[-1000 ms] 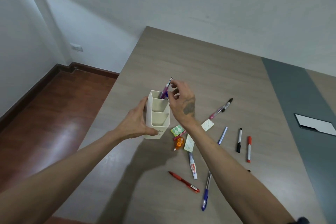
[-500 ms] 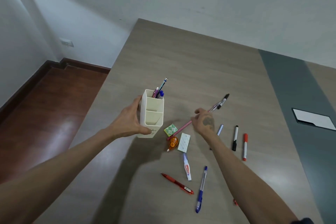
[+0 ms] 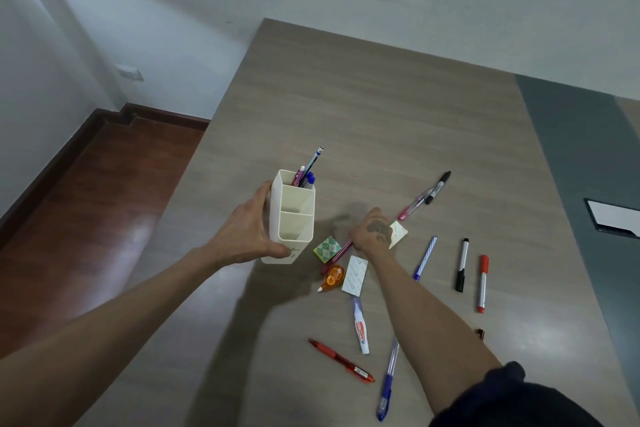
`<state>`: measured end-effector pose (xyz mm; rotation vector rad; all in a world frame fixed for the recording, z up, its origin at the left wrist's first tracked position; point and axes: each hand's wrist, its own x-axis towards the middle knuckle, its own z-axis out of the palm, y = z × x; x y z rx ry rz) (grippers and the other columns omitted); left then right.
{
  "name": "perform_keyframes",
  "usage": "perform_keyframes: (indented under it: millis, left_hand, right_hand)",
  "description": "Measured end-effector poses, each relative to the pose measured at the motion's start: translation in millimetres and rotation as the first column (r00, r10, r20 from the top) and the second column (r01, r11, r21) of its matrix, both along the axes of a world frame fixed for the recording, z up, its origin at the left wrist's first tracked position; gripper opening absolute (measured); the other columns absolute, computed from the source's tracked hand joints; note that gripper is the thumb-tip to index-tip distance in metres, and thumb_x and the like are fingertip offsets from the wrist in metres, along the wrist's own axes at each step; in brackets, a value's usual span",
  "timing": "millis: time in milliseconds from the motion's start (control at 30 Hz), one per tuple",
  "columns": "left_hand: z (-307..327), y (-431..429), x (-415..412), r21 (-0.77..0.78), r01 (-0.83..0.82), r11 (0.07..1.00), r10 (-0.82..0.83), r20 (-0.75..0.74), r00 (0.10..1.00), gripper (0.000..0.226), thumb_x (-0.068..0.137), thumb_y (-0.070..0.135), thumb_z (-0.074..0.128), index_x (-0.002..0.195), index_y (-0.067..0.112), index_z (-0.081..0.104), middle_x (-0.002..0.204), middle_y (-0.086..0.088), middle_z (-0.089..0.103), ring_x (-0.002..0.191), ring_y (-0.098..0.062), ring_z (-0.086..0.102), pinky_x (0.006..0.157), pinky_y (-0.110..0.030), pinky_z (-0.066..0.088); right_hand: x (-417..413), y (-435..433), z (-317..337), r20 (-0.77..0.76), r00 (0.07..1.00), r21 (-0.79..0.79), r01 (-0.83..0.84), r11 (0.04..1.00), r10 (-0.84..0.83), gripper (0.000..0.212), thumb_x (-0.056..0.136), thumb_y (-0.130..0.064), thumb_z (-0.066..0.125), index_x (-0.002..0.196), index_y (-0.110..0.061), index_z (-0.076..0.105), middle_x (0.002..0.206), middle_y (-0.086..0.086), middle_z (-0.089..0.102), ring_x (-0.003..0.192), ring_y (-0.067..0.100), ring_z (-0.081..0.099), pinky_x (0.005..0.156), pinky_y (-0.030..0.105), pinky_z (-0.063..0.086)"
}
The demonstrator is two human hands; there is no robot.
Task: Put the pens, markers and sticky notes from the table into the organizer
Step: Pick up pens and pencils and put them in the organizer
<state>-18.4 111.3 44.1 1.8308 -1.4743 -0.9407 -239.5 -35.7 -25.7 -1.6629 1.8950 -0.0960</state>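
My left hand (image 3: 247, 232) grips the side of the white organizer (image 3: 276, 215), which stands on the table with several pens (image 3: 308, 173) in its far compartment. My right hand (image 3: 372, 230) is down on the table just right of it, fingers curled over the middle of a pink pen (image 3: 412, 206). Around that hand lie a green checkered sticky pad (image 3: 327, 248), two white sticky pads (image 3: 355, 276) (image 3: 398, 234) and a striped blue pen (image 3: 426, 256). Further right lie a black marker (image 3: 462, 263), a red marker (image 3: 482, 282) and a black permanent marker (image 3: 439, 186).
Nearer me lie an orange correction tape (image 3: 332, 277), a correction pen (image 3: 361, 329), a red pen (image 3: 341, 360) and a blue pen (image 3: 388, 381). The table's left edge (image 3: 207, 135) drops to a wooden floor. A white-faced tablet (image 3: 613, 218) rests on the grey strip at right.
My right hand left the top of the organizer, where it dropped a pen, and came down onto the pink pen on the table. My left hand stayed on the organizer.
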Motion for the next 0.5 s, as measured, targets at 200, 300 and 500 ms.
perform_keyframes:
  millis: [200,300,500]
  left_hand:
    - [2,0,1,-0.006,-0.010,1.000,0.009,-0.020,1.000,0.118,0.059,0.029,0.097,0.154,0.033,0.028,0.126,0.024,0.056,0.113,-0.001,0.060,0.078,-0.011,0.050]
    - [7,0,-1,-0.022,-0.014,1.000,0.014,-0.032,0.999,0.118,0.058,0.031,0.097,0.153,0.034,0.027,0.126,0.027,0.055,0.113,0.001,0.059,0.079,-0.009,0.049]
    - [18,-3,-10,-0.041,0.008,0.999,-0.010,-0.039,0.999,0.119,0.060,0.030,0.098,0.154,0.036,0.025,0.127,0.026,0.054,0.113,-0.003,0.060,0.086,-0.016,0.054]
  right_hand:
    - [6,-9,35,0.203,0.976,-0.125,0.110,0.986,-0.083,0.059,0.084,-0.013,0.067,0.133,-0.004,0.034,0.099,0.015,0.063,0.080,0.028,0.063,0.061,0.030,0.052]
    - [3,-17,70,0.428,0.904,-0.334,0.184,0.924,-0.026,0.050,0.081,-0.009,0.065,0.123,-0.019,0.040,0.068,0.002,0.063,0.062,0.027,0.067,0.051,0.029,0.050]
    - [12,-14,166,0.670,0.689,-0.579,0.252,0.775,0.276,0.044,0.084,-0.007,0.067,0.120,-0.020,0.046,0.073,0.007,0.070,0.065,0.021,0.072,0.065,0.035,0.062]
